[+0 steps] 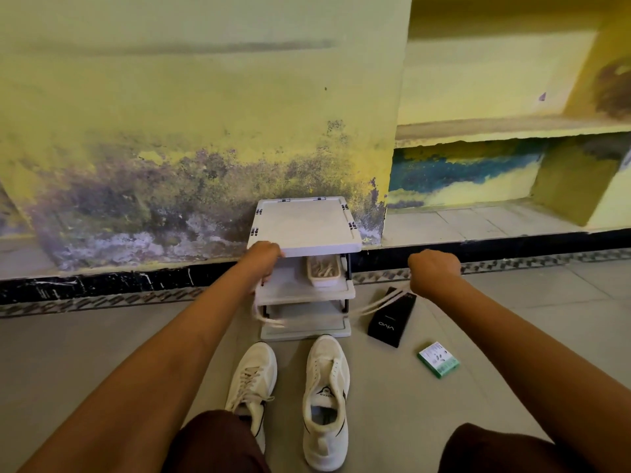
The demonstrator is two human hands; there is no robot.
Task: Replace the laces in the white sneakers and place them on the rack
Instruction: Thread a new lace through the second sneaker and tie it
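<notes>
Both hands are raised and apart, the left hand (268, 259) and right hand (433, 270) each closed around an end of one pale lace (374, 307), seemingly stretching it straight before threading. Two white sneakers (326, 397) sit on the floor before a three-shelf rack (307, 230): the left one laced, the right apparently bare. One tub (323, 273) occupies the middle shelf, and two boxes (392, 319) lie nearby.

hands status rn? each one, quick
Left hand: closed, gripping one end of the shoelace in front of the rack.
Right hand: closed in a fist, gripping the other end of the same shoelace.
</notes>
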